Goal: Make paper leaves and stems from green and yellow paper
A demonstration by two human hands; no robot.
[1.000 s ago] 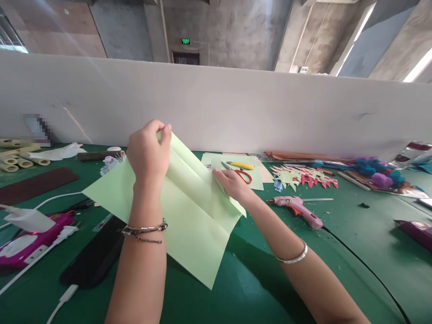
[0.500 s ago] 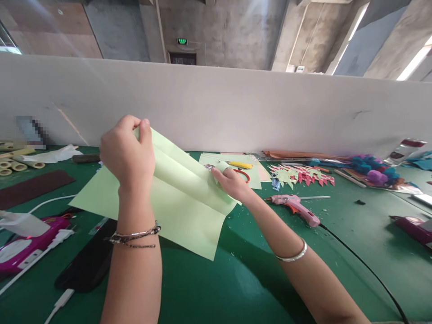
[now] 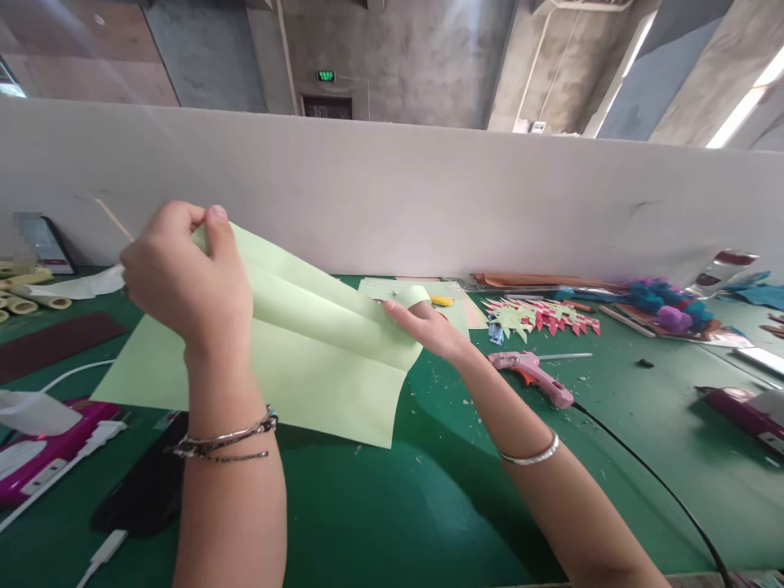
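My left hand (image 3: 189,273) pinches the upper edge of a sheet of light green paper (image 3: 324,384), its fingers closed and thumb on top. The sheet is held up off the table, creased lengthwise, and slopes down to the right. At its right end my right hand (image 3: 429,325) is closed around scissors, of which little more than a red handle (image 3: 453,318) shows behind the fingers. Their blades are mostly hidden by the paper. A curled strip of the paper (image 3: 414,295) rises over my right fingers.
On the green table (image 3: 343,523), a pink glue gun (image 3: 539,377) with its cord lies right. Behind are a yellow utility knife (image 3: 442,301), red and green cut-paper pieces (image 3: 545,314) and purple pom-poms (image 3: 674,319). A black phone (image 3: 144,478) and magenta power strip (image 3: 67,449) sit left.
My left hand has moved left with the paper, drawing the sheet flatter. My right hand and the scissors have shifted slightly right, and the curled strip stands out more. The view has turned slightly right.
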